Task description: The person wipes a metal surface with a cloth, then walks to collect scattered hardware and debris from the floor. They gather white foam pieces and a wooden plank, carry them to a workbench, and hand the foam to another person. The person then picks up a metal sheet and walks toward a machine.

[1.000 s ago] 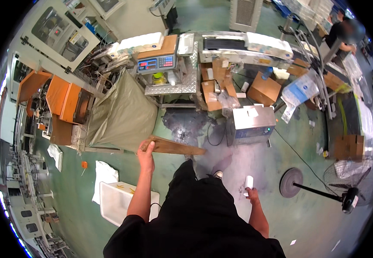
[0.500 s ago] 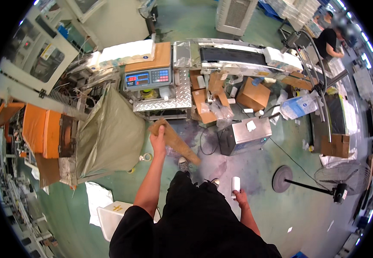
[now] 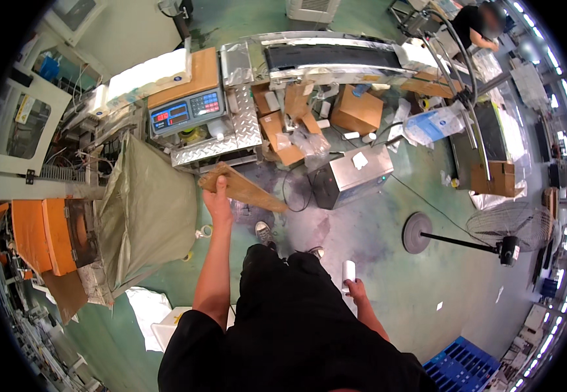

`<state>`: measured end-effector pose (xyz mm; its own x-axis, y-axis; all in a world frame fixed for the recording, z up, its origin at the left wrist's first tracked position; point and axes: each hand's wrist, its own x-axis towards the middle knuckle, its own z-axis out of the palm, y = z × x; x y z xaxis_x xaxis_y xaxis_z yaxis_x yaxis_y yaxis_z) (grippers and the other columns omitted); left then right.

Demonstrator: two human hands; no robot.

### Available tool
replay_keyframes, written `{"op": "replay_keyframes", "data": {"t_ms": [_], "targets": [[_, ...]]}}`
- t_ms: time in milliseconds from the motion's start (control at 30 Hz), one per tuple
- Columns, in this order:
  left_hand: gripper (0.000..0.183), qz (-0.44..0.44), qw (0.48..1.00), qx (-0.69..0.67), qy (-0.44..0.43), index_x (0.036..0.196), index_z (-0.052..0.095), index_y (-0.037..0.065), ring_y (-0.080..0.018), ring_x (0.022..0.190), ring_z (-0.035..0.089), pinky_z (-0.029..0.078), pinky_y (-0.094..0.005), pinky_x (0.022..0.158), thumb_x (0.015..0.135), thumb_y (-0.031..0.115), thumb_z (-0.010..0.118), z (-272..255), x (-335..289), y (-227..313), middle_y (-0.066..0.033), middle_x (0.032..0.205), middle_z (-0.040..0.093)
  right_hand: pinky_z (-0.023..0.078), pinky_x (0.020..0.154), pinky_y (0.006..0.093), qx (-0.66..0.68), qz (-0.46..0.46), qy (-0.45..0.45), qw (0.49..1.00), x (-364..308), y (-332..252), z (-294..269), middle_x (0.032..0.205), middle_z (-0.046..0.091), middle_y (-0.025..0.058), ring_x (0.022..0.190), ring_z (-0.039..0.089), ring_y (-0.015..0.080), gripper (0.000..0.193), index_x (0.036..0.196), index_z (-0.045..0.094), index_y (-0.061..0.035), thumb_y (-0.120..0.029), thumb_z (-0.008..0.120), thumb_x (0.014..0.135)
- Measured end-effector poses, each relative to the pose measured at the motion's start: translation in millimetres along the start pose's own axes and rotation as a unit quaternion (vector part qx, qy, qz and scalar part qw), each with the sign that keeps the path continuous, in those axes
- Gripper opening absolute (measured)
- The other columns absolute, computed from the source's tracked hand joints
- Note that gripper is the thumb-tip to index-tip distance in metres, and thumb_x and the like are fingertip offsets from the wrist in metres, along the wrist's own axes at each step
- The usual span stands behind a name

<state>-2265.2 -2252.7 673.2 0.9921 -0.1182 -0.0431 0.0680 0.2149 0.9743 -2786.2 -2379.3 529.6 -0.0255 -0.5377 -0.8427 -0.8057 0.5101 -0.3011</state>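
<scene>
My left hand (image 3: 218,201) is closed around the upper end of a long, flat brown board (image 3: 252,189), its thumb lying over the near face. The board slants down to the right, in front of my shoes. Low at my right side, my right hand (image 3: 356,288) grips a white paper roll (image 3: 349,270), which stands roughly upright in the fingers. Beyond the board is a digital scale (image 3: 187,114) with a lit display, beside a metal tread plate (image 3: 215,153).
A conveyor (image 3: 336,56) runs across the back, with open cardboard boxes (image 3: 356,109) beneath. A steel machine (image 3: 354,175) stands ahead. Rightward are a floor fan (image 3: 507,228) and a blue pallet (image 3: 463,363). A draped cover (image 3: 149,215) and orange cabinet (image 3: 33,236) stand left. Another person works far right.
My view has turned, so the surroundings sit further left and higher, and the blue pallet shows more. The board lies at a flatter slant. Both hands keep their hold.
</scene>
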Motion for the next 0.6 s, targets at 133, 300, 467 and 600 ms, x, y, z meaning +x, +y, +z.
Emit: {"op": "replay_keyframes", "data": {"t_ms": [133, 300, 467, 600], "targets": [[0.042, -0.012, 0.999, 0.013, -0.031, 0.114, 0.057, -0.002, -0.0156, 0.099, 0.056, 0.043, -0.0292, 0.088, 0.089, 0.030, 0.065, -0.4, -4.8, -5.3, -0.0069, 0.110, 0.060, 0.056, 0.061, 0.0352, -0.014, -0.021, -0.001, 1.000, 15.3, -5.6, -7.4, 0.105, 0.060, 0.0194, 0.086, 0.063, 0.0283, 0.067, 0.120, 0.047, 0.0069, -0.029, 0.069, 0.068], [0.042, -0.014, 0.996, 0.055, -0.075, 0.117, 0.054, -0.003, -0.0168, 0.101, 0.055, 0.042, -0.0301, 0.090, 0.090, 0.029, 0.063, 12.5, -14.6, -7.4, -0.0079, 0.112, 0.059, 0.055, 0.062, 0.0350, 0.032, -0.079, 0.007, 0.996, 22.5, -42.2, -22.5, 0.105, 0.059, 0.0188, 0.088, 0.062, 0.0264, 0.070, 0.123, 0.044, 0.0076, -0.028, 0.070, 0.069], [0.043, -0.010, 0.988, 0.127, -0.084, 0.118, 0.053, -0.004, -0.0180, 0.102, 0.054, 0.042, -0.0315, 0.091, 0.091, 0.028, 0.062, 25.1, -38.3, -21.1, -0.0098, 0.113, 0.058, 0.055, 0.068, 0.0368, 0.073, -0.115, 0.062, 0.989, 17.8, -55.7, -42.4, 0.109, 0.058, 0.0197, 0.092, 0.061, 0.0269, 0.072, 0.126, 0.040, 0.0067, -0.026, 0.070, 0.070], [0.052, -0.010, 0.990, 0.134, -0.041, 0.119, 0.050, -0.007, -0.0205, 0.105, 0.053, 0.041, -0.0332, 0.092, 0.096, 0.039, 0.050, 27.3, -55.9, -61.1, -0.0128, 0.116, 0.056, 0.054, 0.070, 0.0371, 0.088, -0.116, 0.082, 0.986, 25.1, -46.0, -64.0, 0.111, 0.056, 0.0210, 0.093, 0.060, 0.0281, 0.075, 0.128, 0.037, 0.0065, -0.027, 0.070, 0.070]]}}
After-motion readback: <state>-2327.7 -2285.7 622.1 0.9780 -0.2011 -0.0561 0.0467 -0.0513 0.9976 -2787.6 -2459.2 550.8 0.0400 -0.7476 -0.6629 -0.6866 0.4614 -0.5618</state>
